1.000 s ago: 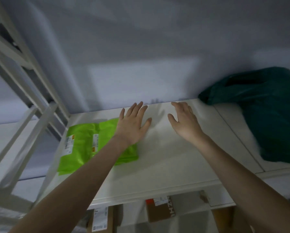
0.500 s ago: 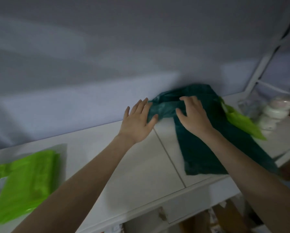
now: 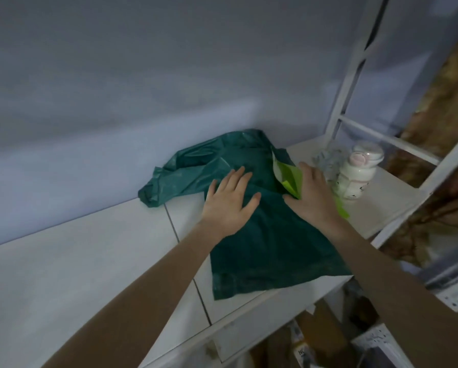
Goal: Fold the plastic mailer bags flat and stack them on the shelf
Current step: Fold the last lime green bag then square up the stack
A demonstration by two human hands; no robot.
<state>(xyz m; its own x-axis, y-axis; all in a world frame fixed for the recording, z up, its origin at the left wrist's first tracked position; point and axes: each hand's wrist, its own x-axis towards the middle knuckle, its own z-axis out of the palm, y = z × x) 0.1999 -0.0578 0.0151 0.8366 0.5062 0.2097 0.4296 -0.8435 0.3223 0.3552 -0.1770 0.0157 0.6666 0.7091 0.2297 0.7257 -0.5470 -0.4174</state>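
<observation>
A dark green mailer bag (image 3: 270, 245) lies crumpled on the white shelf (image 3: 89, 261), its far end bunched against the wall. My left hand (image 3: 229, 204) rests flat on the bag with fingers spread. My right hand (image 3: 313, 192) lies open on the bag's right side, its fingers against a lime green bag (image 3: 289, 179) that sticks up beside the dark one.
White jars (image 3: 355, 176) and a clear crinkled wrapper stand at the shelf's right end, close to my right hand. A white frame post (image 3: 352, 83) rises behind them. Cardboard boxes (image 3: 321, 333) sit on the level below. The grey wall backs the shelf.
The view swung right, away from the folded lime bag at the left. Both hands moved from bare shelf onto the dark green bag, and the right hand now reaches the lime bag.
</observation>
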